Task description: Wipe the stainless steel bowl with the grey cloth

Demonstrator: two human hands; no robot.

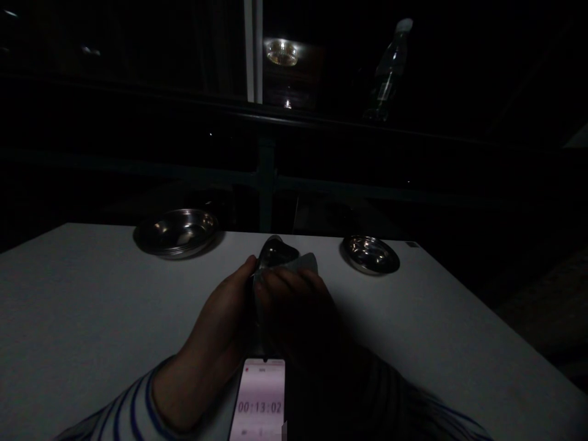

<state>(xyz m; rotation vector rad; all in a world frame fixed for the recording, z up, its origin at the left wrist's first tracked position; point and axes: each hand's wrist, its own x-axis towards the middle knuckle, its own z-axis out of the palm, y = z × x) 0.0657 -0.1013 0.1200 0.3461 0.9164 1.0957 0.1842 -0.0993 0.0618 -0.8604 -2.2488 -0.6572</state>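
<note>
The scene is very dark. My left hand [220, 331] and my right hand [294, 300] meet over the middle of a white table [82, 306]. Between them they hold a small shiny steel bowl [274, 250], tilted up on edge. My right hand's fingers press a pale cloth or tissue [305, 263] against it. My left thumb lies on the bowl's near rim. Both hands have their fingers closed round it. I wear striped sleeves.
A stack of steel bowls [177, 233] stands at the table's far left, and a single steel bowl [371, 254] at the far right. A lit phone [260, 401] showing a timer lies under my wrists. Behind the table stands a dark rail with a bottle [388, 70].
</note>
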